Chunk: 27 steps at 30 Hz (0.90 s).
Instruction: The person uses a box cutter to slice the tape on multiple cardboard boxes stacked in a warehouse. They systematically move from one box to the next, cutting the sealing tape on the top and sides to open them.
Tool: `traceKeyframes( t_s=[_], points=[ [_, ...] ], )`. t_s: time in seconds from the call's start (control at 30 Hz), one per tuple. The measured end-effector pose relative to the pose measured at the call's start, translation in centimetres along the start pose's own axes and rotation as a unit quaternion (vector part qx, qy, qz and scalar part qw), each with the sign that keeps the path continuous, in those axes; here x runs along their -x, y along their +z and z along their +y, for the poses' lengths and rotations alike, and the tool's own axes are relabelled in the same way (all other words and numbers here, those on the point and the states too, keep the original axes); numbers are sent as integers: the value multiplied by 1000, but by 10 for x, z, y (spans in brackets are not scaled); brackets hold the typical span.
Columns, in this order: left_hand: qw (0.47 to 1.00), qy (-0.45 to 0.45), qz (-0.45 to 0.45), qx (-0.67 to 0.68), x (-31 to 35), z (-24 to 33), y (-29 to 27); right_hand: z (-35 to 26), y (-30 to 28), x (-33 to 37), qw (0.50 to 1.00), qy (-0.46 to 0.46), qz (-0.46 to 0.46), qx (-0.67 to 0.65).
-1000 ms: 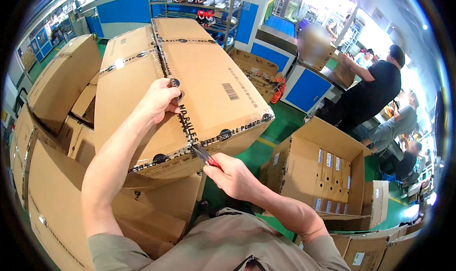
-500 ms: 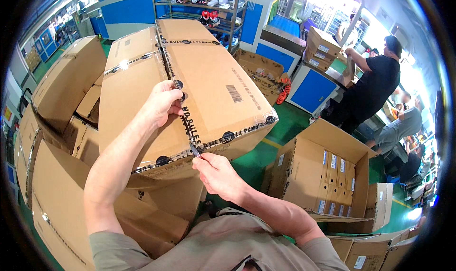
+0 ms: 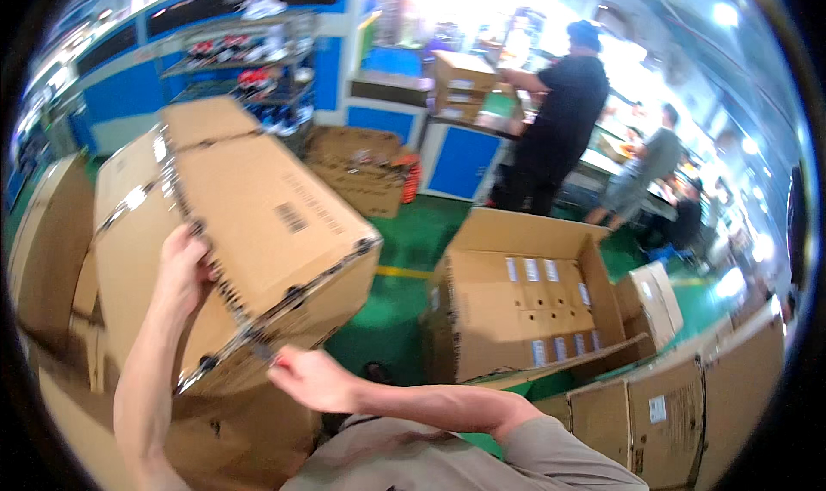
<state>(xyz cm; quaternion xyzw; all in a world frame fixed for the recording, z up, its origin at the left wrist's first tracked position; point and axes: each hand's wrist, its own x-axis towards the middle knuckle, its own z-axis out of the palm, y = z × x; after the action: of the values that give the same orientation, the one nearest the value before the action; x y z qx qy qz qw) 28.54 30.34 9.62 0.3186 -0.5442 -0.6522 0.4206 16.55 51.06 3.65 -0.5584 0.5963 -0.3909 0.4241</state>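
A large taped cardboard carton (image 3: 258, 181) stands in front of me at the left. Clear packing tape with black print (image 3: 225, 291) runs along its top seam and across the near edge. My left hand (image 3: 182, 267) is closed at this seam, fingertips against the tape. Whether it pinches the tape I cannot make out. My right hand (image 3: 317, 381) is closed round a small knife (image 3: 261, 348), held just off the carton's near edge. The blade points at the seam's near end, blurred by motion.
To the right, an open carton (image 3: 469, 353) holds several smaller boxes with white labels. More cartons (image 3: 662, 413) stand at the lower right and far left. A shelf rack (image 3: 228, 78) with shoes is behind. A person in black (image 3: 564, 121) works at a bench.
My view has swung right, so the carton and both hands sit further left in the picture. Both hands remain near the same seam, and the knife stays in my right hand.
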Motion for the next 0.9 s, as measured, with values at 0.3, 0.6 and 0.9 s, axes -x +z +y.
traceKeyframes(
  t_s=[0.3, 0.6, 0.9],
  points=[
    [1000, 11, 7, -25, -3, -4, 2, -25, -34, -4, 998, -20, -57, 19],
    [995, 67, -80, 7, 15, 33, 18, 47, -81, -28, 996, -60, 56, -42],
    [973, 138, -77, -171, 19, 38, 30, 20, -208, 22, 968, 141, 204, 27]
  ],
)
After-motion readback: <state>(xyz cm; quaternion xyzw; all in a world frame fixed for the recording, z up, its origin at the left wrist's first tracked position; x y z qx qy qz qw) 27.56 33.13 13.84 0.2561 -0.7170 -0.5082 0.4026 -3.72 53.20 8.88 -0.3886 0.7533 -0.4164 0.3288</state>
